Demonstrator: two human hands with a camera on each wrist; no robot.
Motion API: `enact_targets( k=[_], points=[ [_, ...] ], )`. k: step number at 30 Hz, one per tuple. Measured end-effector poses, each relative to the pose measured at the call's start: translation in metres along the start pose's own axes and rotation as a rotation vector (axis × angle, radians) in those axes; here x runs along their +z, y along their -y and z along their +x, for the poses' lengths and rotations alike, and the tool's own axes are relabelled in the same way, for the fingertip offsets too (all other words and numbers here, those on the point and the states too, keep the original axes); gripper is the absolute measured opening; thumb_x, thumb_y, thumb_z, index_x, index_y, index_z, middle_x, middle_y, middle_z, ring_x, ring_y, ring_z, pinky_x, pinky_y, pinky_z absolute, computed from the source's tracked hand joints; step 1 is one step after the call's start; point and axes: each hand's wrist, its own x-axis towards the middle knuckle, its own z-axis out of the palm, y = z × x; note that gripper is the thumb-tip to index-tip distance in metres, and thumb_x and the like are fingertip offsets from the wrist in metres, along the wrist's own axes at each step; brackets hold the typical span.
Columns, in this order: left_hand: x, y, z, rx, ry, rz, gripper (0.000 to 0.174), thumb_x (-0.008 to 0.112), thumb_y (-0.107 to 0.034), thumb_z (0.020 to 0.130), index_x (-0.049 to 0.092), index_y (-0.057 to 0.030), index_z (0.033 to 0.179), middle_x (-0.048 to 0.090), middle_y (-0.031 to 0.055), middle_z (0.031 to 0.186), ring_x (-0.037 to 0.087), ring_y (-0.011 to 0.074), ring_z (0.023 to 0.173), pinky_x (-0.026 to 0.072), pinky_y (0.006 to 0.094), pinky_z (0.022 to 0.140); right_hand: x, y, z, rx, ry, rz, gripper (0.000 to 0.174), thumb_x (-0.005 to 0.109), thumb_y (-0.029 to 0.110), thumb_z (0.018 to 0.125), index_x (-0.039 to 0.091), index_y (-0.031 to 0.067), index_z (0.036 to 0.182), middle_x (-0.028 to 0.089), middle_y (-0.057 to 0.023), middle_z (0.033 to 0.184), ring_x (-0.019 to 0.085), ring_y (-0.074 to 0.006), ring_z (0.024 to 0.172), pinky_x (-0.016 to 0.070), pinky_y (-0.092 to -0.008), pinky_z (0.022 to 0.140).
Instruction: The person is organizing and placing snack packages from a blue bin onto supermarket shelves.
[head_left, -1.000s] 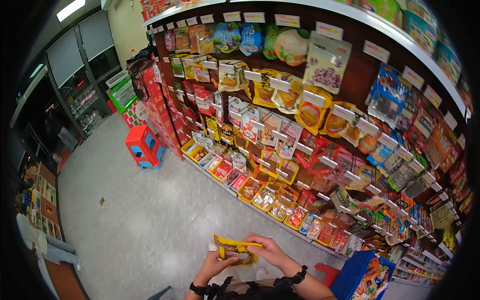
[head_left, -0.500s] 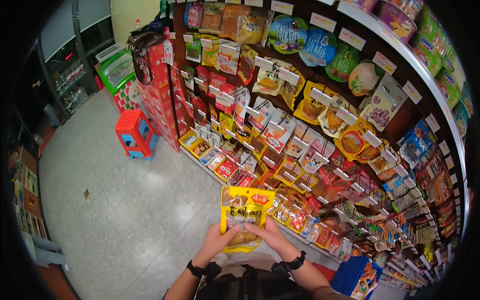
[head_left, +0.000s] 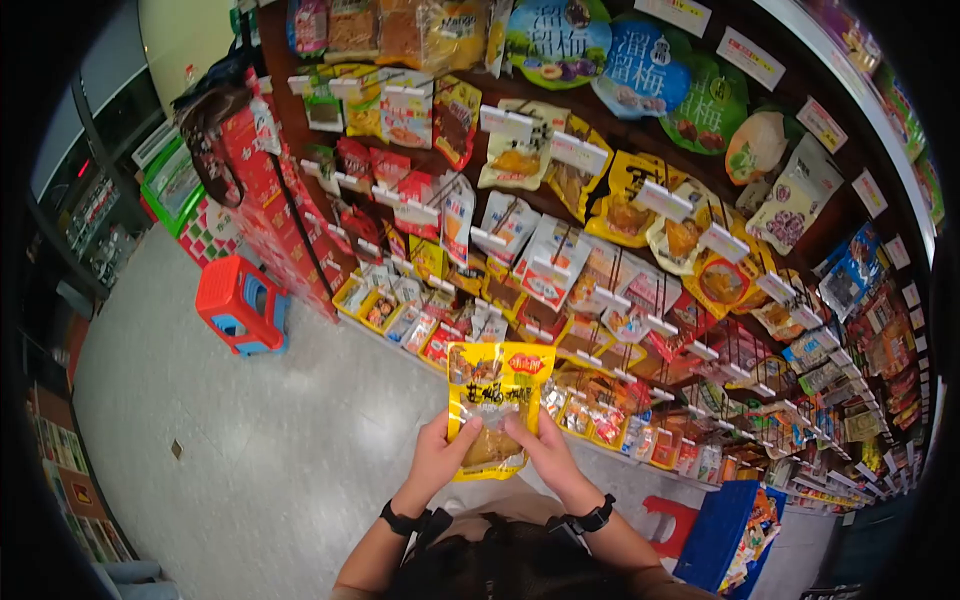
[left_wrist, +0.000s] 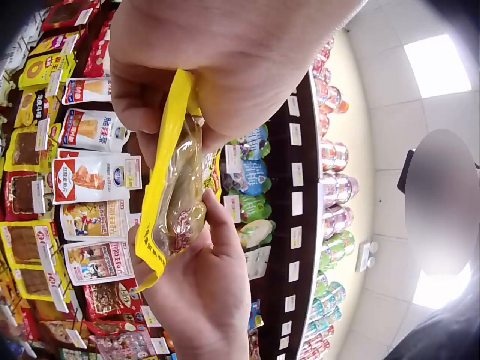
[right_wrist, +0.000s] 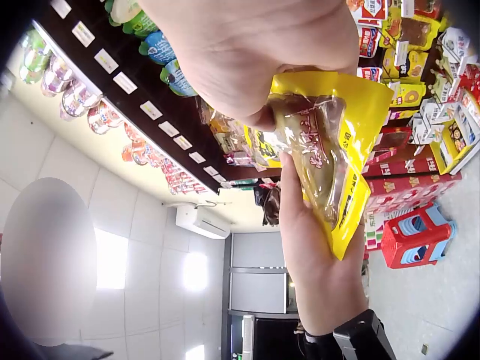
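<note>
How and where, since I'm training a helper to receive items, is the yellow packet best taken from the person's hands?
Probably pinch the yellow packet by its thin top edge, coming from its far end: the left hand and right hand hold its lower sides, leaving that edge free, and its middle bulges.

In the head view, red boxes (head_left: pixel 245 160) stack at upper left, with a red-and-blue stool (head_left: pixel 228 285) beside them on the grey floor (head_left: pixel 290 450). Hanging snack packets (head_left: pixel 548 268) fill the upper right; a blue bin (head_left: pixel 712 540) stands at lower right.
</note>
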Motion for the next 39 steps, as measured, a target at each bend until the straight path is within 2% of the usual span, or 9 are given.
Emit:
enact_targets(
  k=[4,11,18,21,24,30,33,36,39],
  points=[
    [-0.005,-0.015,0.068,-0.001,0.077,0.104,0.024,0.062,-0.018,0.097,0.064,-0.0001,0.112,0.067,0.0,0.092,0.056,0.0039,0.082,0.0476,0.0227,0.071,-0.016,0.011,0.066,-0.015,0.007,0.041,0.03,0.06,0.017,0.098,0.055,0.0033,0.124,0.063,-0.0031,0.113,0.058,-0.0109,0.105,0.0461,-0.0283,0.092],
    [-0.009,-0.067,0.227,-0.041,0.154,0.238,0.025,0.063,-0.019,0.096,0.065,0.0013,0.109,0.068,0.002,0.096,0.058,0.0062,0.088,0.0483,0.0238,0.077,-0.03,0.07,0.202,-0.165,0.04,-0.044,0.043,0.056,0.016,0.1,0.044,0.0011,0.139,0.057,-0.0041,0.126,0.052,-0.01,0.114,0.0435,-0.0275,0.097],
    [0.026,-0.097,0.357,0.015,0.27,0.291,0.021,0.068,-0.02,0.093,0.067,-0.0003,0.099,0.069,0.003,0.09,0.059,0.0063,0.083,0.0482,0.0236,0.073,-0.054,0.12,0.284,-0.345,-0.221,-0.022,0.038,0.054,0.015,0.101,0.046,0.0,0.135,0.058,-0.0037,0.122,0.052,-0.0091,0.108,0.0441,-0.027,0.093],
    [0.039,-0.107,0.391,0.063,0.37,0.313,0.018,0.07,-0.018,0.091,0.067,-0.0001,0.094,0.07,0.0023,0.079,0.061,0.0074,0.07,0.0505,0.0256,0.065,-0.064,0.126,0.297,-0.382,-0.323,-0.02,0.03,0.054,0.015,0.1,0.05,0.0003,0.127,0.06,-0.0052,0.117,0.056,-0.0109,0.105,0.0455,-0.0281,0.091],
    [0.043,-0.118,0.423,0.202,0.541,0.358,0.014,0.067,-0.012,0.093,0.068,-0.0023,0.102,0.071,0.0023,0.091,0.062,0.0061,0.081,0.0504,0.0245,0.072,-0.059,0.143,0.31,-0.437,-0.422,0.01,0.025,0.054,0.014,0.099,0.053,0.0002,0.121,0.063,-0.0069,0.11,0.059,-0.0137,0.103,0.0468,-0.03,0.091],
    [0.038,-0.133,0.472,0.241,0.7,0.411,0.01,0.072,-0.011,0.087,0.066,-0.0025,0.089,0.067,0.0042,0.076,0.061,0.0094,0.069,0.0497,0.0269,0.063,-0.045,0.138,0.332,-0.507,-0.565,-0.075,0.021,0.056,0.014,0.099,0.056,0.0014,0.116,0.065,-0.0053,0.106,0.061,-0.0143,0.096,0.0479,-0.0299,0.087],
    [0.04,-0.134,0.495,0.313,0.801,0.372,0.011,0.071,-0.011,0.087,0.068,-0.0017,0.091,0.072,0.0115,0.085,0.071,0.0214,0.077,0.0538,0.0309,0.068,-0.044,0.143,0.34,-0.49,-0.607,-0.102,0.021,0.056,0.013,0.097,0.057,0.0011,0.114,0.066,-0.0059,0.104,0.06,-0.0134,0.096,0.0479,-0.0296,0.085],
    [0.01,-0.125,0.479,0.422,0.832,0.361,0.015,0.073,-0.015,0.086,0.068,-0.0024,0.092,0.069,0.0073,0.079,0.063,0.0127,0.068,0.05,0.0283,0.063,-0.005,0.133,0.329,-0.53,-0.807,-0.235,0.023,0.055,0.015,0.097,0.056,0.0001,0.114,0.066,-0.0062,0.102,0.061,-0.0138,0.094,0.048,-0.0293,0.085],
    [0.027,-0.142,0.505,0.304,0.94,0.407,0.017,0.076,-0.013,0.084,0.068,-0.0024,0.094,0.07,0.0075,0.083,0.065,0.0148,0.071,0.0515,0.0286,0.065,-0.026,0.139,0.34,-0.493,-0.724,-0.125,0.026,0.054,0.015,0.096,0.055,-0.0006,0.117,0.066,-0.0071,0.102,0.061,-0.0145,0.094,0.0477,-0.0291,0.086]
  ],
)
